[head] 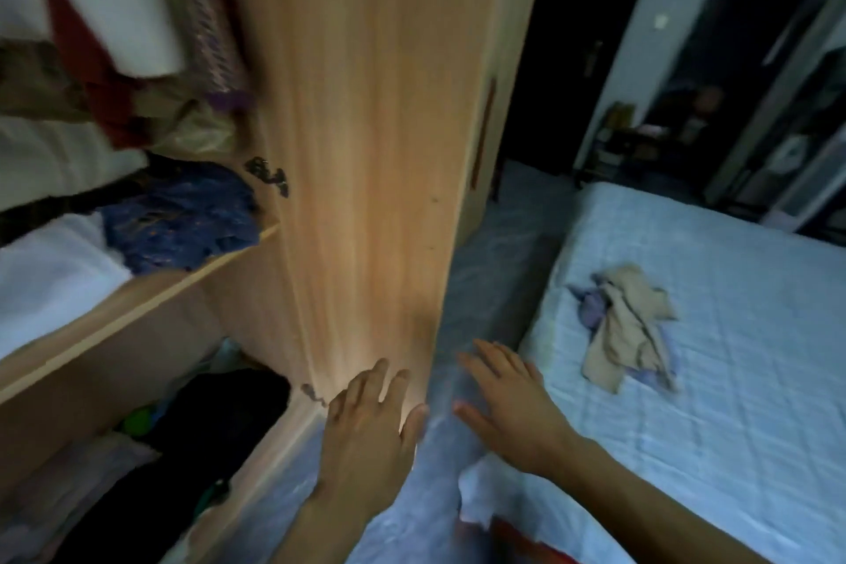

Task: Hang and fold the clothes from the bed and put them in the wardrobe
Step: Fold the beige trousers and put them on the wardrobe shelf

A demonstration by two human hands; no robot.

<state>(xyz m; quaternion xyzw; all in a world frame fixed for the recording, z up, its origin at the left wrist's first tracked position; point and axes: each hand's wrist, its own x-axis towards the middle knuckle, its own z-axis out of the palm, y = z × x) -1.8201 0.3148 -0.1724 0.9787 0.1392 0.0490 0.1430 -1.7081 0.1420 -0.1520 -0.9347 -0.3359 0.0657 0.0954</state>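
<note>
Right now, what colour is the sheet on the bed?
Pale blue bed sheet, clearest in the head view.

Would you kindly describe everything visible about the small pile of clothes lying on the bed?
The pile of clothes is a small crumpled heap on the light blue quilted bed, near its left edge. A beige garment of soft, thin-looking fabric lies on top, draped loosely with a strip trailing toward the camera. A lilac-blue piece peeks out beneath it at the left and lower right. Nothing is folded. It rests only on the bedcover; neither hand touches it.
</note>
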